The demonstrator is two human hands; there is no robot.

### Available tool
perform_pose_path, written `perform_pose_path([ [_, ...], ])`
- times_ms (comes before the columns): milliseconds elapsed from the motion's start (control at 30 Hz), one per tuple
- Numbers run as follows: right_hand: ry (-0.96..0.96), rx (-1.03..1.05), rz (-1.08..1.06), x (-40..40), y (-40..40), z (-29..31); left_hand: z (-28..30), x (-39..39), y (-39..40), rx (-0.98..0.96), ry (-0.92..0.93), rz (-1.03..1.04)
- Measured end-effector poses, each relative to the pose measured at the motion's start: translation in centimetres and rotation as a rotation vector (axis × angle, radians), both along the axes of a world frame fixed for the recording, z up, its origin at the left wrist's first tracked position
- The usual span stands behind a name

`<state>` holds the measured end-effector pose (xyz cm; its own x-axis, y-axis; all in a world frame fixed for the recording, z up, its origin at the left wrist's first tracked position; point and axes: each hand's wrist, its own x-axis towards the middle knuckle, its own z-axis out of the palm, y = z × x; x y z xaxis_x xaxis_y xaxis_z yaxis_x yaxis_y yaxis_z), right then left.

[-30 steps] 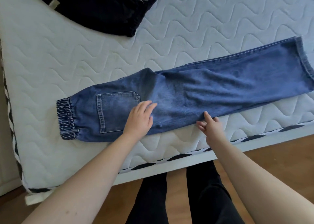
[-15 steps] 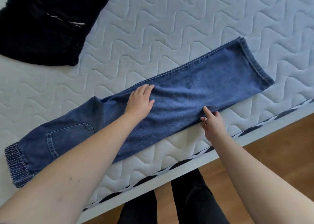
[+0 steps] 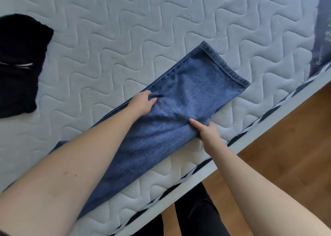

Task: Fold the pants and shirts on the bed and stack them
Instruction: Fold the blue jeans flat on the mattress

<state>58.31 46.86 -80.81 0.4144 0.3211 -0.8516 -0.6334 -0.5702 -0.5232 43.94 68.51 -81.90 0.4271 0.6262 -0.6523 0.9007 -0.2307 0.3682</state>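
Blue jeans lie folded lengthwise on the white quilted mattress, legs running diagonally toward the hem at the upper right. My left hand is on the far edge of the legs, its fingers curled into the denim and bunching it. At the near edge my right hand pinches the fabric, thumb on top and fingers tucked under. My left forearm hides the waist end of the jeans.
A folded black garment lies at the left of the mattress. Another dark bluish cloth shows at the far right edge. The mattress's striped border runs diagonally beside the wooden floor, with my dark-clad legs below.
Both hands have moved along the jeans toward the hem end. My left hand went from lying flat to gripping the denim, and my right hand now pinches the near edge. The view swung right.
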Motion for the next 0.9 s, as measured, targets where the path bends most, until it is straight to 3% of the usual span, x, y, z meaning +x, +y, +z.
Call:
perform_pose_path([
  [133, 0.120, 0.157, -0.151, 2.4, 0.3, -0.4, -0.4, 1.6, 1.0, -0.006, -0.018, 0.118],
  [300, 0.055, 0.195, -0.323, 6.8, 1.3, -0.8, 0.0, 4.5, 1.8, -0.131, -0.111, 0.110],
  [433, -0.101, 0.100, -0.200, 8.9, 1.7, -0.8, 0.7, 8.9, 1.9, -0.215, -0.258, 0.098],
  [567, -0.470, -0.175, -0.012, 9.9, 1.9, -0.9, 0.6, 12.9, 2.5, -0.021, -0.272, -0.004],
  [667, -0.529, -0.248, 0.030, 10.4, 2.2, -1.4, 0.1, 13.9, 3.8, 0.069, -0.225, 0.029],
  [800, -0.442, 0.009, -0.105, 12.0, 2.5, -1.7, -0.6, 14.9, 5.1, 0.077, -0.151, 0.095],
  [900, -0.421, 0.120, -0.106, 14.7, 1.8, -1.8, -0.5, 16.9, 5.1, 0.021, -0.211, 0.100],
])
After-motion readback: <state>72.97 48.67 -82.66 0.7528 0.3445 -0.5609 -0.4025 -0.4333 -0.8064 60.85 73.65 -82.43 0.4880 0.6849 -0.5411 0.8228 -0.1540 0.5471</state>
